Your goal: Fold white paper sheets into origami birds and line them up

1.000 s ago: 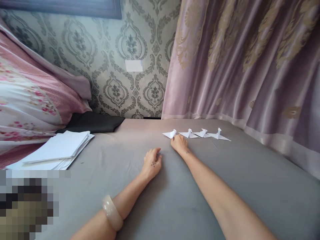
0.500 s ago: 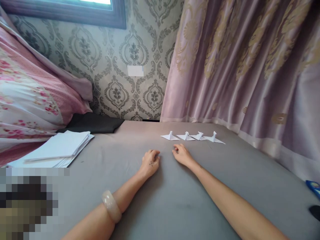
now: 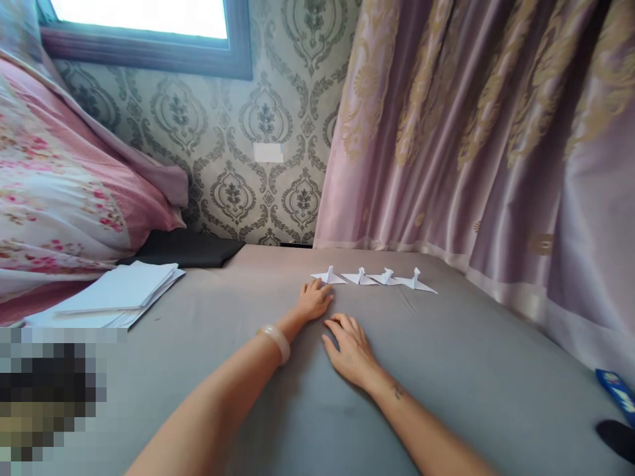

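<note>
Several folded white paper cranes stand in a row across the far part of the grey sheet point(image 3: 238, 370). The leftmost paper crane point(image 3: 329, 276) is closest to my left hand point(image 3: 315, 299), which reaches just in front of it with fingers spread; whether a fingertip touches it I cannot tell. A light bangle point(image 3: 276, 344) circles my left wrist. Nearer to me and a little to the right, my right hand point(image 3: 350, 347) rests over the sheet, thumb apart from the fingers and nothing held. Farthest right in the row is another paper crane point(image 3: 417, 280).
At the left lies a stack of white paper point(image 3: 116, 289), beside a dark folded item point(image 3: 191, 248). A floral curtain point(image 3: 74, 192) hangs at left and a purple curtain point(image 3: 446, 132) at right. Near the right edge are a blue packet point(image 3: 616, 391) and a dark object point(image 3: 615, 436).
My left hand has moved forward and right, up to the leftmost paper crane. My right hand has drawn back toward me. The view has tilted up slightly.
</note>
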Motion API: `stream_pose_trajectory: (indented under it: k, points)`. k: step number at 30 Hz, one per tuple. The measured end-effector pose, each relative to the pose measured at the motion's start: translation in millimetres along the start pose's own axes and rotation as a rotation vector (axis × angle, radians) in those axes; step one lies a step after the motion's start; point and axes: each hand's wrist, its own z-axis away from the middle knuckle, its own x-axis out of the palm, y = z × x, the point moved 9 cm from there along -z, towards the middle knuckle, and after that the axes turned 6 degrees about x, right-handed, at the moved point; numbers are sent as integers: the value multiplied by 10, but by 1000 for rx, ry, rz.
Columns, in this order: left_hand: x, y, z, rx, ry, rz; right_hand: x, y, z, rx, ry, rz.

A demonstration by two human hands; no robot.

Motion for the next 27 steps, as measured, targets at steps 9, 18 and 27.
stream_pose_trajectory:
  k: [9,18,27]
  points:
    - [247,148,-389,-131,-9,-107,12,57,-18,30,5,10]
    - [203,280,-444,-243,-24,-121,9,63,-6,30,-1,29]
    - [-887,-884,201,-314,5,-120,-16,73,5,-13,-20,-26]
